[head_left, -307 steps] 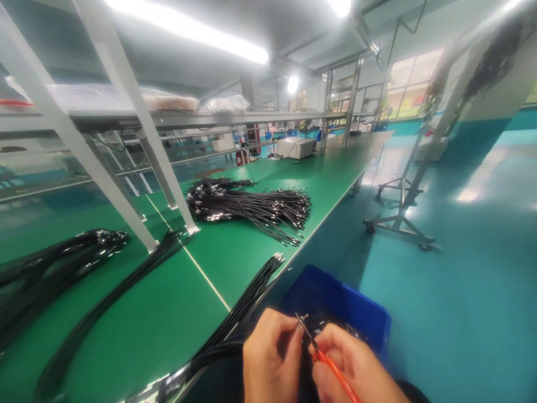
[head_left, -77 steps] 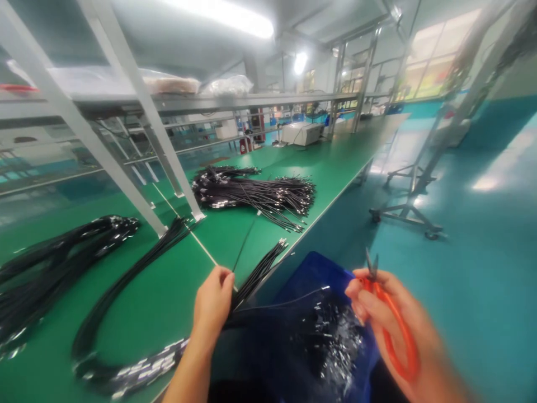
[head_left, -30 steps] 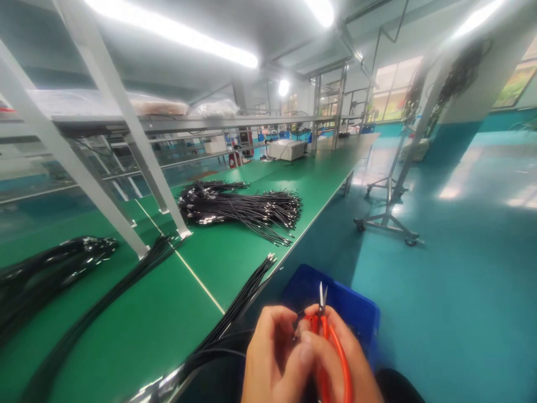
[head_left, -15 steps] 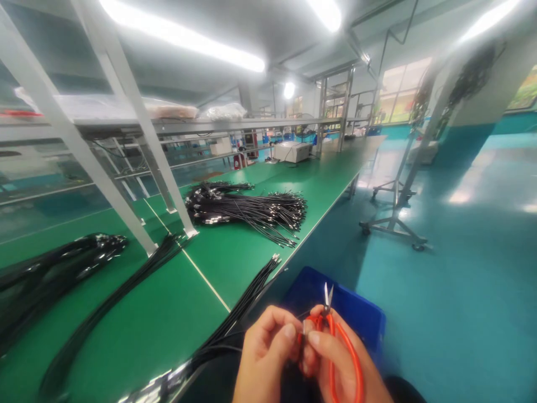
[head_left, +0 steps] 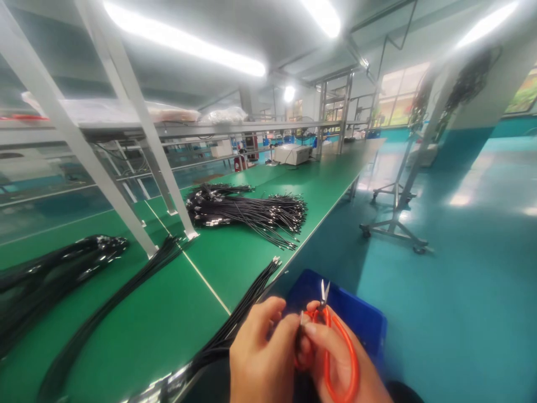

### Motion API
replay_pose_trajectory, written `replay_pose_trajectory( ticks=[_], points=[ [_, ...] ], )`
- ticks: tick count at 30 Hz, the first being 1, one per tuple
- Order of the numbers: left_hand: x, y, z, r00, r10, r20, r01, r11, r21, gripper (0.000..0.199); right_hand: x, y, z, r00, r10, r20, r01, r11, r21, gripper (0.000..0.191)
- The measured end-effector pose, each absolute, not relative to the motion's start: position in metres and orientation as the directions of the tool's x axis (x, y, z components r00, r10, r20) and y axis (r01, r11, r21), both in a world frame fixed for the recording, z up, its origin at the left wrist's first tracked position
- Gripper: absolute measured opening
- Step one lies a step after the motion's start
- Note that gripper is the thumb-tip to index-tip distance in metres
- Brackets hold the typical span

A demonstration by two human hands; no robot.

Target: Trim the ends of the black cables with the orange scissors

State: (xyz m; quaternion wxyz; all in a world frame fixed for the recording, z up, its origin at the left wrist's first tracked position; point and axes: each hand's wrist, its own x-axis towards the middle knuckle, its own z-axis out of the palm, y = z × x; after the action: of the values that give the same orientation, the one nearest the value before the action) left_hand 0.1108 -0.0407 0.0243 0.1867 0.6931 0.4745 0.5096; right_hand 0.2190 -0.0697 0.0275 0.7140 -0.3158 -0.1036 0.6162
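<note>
Red-handled scissors (head_left: 351,358) are held in my right hand (head_left: 331,344), their short blades pointing up and slightly parted. The thumb and fingertips of this hand also pinch a small silvery-tipped piece, which looks like a cable end (head_left: 301,320). Close against it, my left hand (head_left: 264,350) is closed, thumb and fingers curled toward the same dark piece. What lies inside the left fingers is mostly hidden. To the left of my hands, a bundle of black cables (head_left: 247,299) runs along the green table's near edge.
On the green table (head_left: 138,330) lie a large heap of black cables (head_left: 251,210) and further bundles (head_left: 104,313) at the left. Metal posts (head_left: 126,207) rise from it. Below my hands stands a blue bin (head_left: 356,313). A wheeled stand (head_left: 394,224) occupies the floor at right.
My left hand has shifted slightly left and turned, its thumb moving in over the small piece. The scissors and right hand have moved a little to the left.
</note>
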Motion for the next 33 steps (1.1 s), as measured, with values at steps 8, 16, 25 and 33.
replay_pose_trajectory(
  ticks=[8,16,25,33],
  points=[
    [0.108,-0.042,0.023,0.289,0.947,0.144,0.014,-0.154,0.988,0.008,0.218,-0.067,0.023,0.256,0.947,-0.194,-0.735,0.06,-0.676,0.026],
    [0.106,-0.037,0.015,0.399,0.917,0.032,-0.227,0.065,0.972,0.031,0.227,-0.064,0.022,0.301,0.937,-0.177,-0.697,0.09,-0.711,0.034],
    [0.103,-0.033,0.013,0.522,0.851,0.054,-0.402,0.19,0.896,0.025,0.23,-0.064,0.032,0.037,0.993,-0.115,-0.746,-0.049,-0.664,0.028],
    [0.102,-0.031,0.006,0.509,0.861,0.013,-0.435,0.244,0.867,0.027,0.226,-0.072,0.033,0.34,0.93,-0.137,-0.515,0.062,-0.855,0.033]
  ],
)
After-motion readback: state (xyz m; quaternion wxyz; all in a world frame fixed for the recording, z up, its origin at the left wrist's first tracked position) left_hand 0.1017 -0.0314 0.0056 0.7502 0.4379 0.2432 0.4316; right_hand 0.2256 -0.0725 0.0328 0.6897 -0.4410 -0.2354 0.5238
